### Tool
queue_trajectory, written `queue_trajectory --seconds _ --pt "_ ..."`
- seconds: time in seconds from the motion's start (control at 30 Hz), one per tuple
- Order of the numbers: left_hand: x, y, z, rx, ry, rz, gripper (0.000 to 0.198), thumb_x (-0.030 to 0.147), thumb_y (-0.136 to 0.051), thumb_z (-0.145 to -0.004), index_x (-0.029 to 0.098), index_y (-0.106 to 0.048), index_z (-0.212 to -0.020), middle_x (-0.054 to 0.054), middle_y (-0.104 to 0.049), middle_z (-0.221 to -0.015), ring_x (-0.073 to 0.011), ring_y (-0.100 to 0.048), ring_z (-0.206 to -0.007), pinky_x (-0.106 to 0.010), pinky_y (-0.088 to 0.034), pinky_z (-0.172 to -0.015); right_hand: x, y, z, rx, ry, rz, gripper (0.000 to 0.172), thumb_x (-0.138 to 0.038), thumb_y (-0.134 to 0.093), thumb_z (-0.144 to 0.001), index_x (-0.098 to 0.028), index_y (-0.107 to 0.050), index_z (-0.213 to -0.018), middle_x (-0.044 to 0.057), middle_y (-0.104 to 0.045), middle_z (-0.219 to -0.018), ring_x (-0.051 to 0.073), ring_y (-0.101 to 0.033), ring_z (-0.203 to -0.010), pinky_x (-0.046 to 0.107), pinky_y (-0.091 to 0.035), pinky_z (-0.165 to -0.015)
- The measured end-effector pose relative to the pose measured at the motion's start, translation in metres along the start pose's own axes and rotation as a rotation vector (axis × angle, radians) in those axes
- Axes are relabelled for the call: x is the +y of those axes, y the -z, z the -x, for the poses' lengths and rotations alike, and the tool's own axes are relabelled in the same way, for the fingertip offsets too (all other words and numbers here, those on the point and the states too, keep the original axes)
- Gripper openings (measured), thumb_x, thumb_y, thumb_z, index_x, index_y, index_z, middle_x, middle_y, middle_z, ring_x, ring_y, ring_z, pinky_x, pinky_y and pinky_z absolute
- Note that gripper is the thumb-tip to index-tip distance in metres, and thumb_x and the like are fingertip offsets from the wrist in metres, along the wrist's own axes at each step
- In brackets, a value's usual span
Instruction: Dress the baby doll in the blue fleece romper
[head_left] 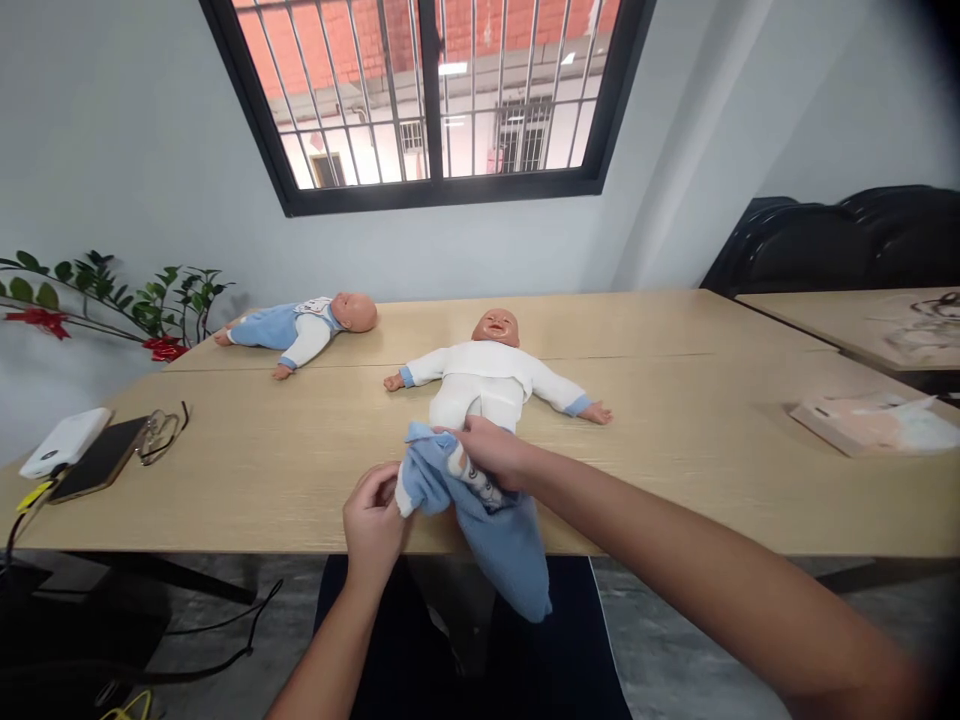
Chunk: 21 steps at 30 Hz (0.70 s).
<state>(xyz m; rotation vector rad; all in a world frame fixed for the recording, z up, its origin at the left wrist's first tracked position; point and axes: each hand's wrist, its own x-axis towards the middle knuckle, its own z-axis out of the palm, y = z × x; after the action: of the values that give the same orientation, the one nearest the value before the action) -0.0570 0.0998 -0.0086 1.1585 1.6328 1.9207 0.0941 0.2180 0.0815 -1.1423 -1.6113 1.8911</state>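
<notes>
A baby doll (487, 365) in a white top with blue cuffs lies on its back on the table, arms spread, head toward the window. Over its lower legs is a blue garment (495, 535), bunched up at the top, with one leg drooping past the table's front edge. My left hand (375, 515) pinches the white-trimmed end of the garment on the left. Above the cloth, my right hand (491, 452) grips its upper part beside a printed patch. The doll's feet are hidden by the cloth and my hands.
Another doll (281, 328) in blue and white lies at the back left. Eyeglasses (159, 435), a dark phone-like slab (101, 460) and a white device (66, 442) with cables are at the left. A flat box (862, 425) lies on the right; black chairs (840, 240) stand behind.
</notes>
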Motion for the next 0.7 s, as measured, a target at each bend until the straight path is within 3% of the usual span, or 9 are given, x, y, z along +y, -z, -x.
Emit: queue_trajectory --seconds 0.13,0.23,0.43,0.53,0.7 --pt "0.000 -0.005 -0.002 -0.080 0.104 0.080 0.045 0.029 -0.082 -0.075 0.017 -0.067 -0.116 -0.010 -0.075 -0.117 -0.0227 -0.072 -0.109 -0.035 -0.059 -0.099 0.004 -0.012 0.005 -0.049 0.011 -0.234 0.030 -0.042 -0.077 -0.086 -0.020 -0.065 -0.101 0.005 -0.072 -0.083 0.017 -0.069 -0.073 0.028 -0.058 -0.066" --pt "0.001 -0.006 -0.006 -0.145 0.136 0.039 0.056 0.030 -0.080 -0.076 0.018 -0.061 -0.127 -0.012 -0.073 -0.123 -0.0230 -0.072 -0.112 -0.035 -0.058 -0.100 0.009 -0.019 0.006 -0.064 0.006 -0.306 0.030 -0.041 -0.080 -0.083 -0.022 -0.065 -0.101 0.002 -0.069 -0.075 0.017 -0.068 -0.072 0.025 -0.057 -0.064" --pt "0.004 -0.008 -0.007 -0.198 0.115 -0.188 0.050 0.036 -0.072 -0.084 0.019 -0.060 -0.130 -0.011 -0.075 -0.116 -0.0226 -0.073 -0.100 -0.033 -0.058 -0.088 0.010 -0.013 0.011 -0.091 -0.024 -0.224 0.027 -0.046 -0.070 -0.092 -0.022 -0.065 -0.105 0.002 -0.070 -0.084 0.014 -0.067 -0.074 0.021 -0.054 -0.064" --pt "0.004 -0.010 -0.003 -0.186 0.108 -0.148 0.056 0.039 -0.070 -0.088 0.019 -0.054 -0.137 -0.013 -0.072 -0.125 -0.0242 -0.072 -0.110 -0.036 -0.057 -0.093 0.004 -0.005 0.016 -0.126 -0.060 -0.208 0.030 -0.049 -0.054 -0.102 -0.021 -0.064 -0.105 0.002 -0.069 -0.087 0.011 -0.062 -0.070 0.018 -0.050 -0.060" --pt "-0.005 -0.009 -0.003 -0.102 0.127 -0.029 0.079 0.040 -0.077 -0.084 0.021 -0.038 -0.150 -0.015 -0.065 -0.138 -0.0239 -0.066 -0.124 -0.039 -0.052 -0.108 -0.005 0.001 0.023 -0.217 0.020 -0.027 0.038 -0.054 -0.048 -0.103 -0.019 -0.062 -0.096 0.000 -0.064 -0.081 0.010 -0.053 -0.064 0.019 -0.043 -0.058"
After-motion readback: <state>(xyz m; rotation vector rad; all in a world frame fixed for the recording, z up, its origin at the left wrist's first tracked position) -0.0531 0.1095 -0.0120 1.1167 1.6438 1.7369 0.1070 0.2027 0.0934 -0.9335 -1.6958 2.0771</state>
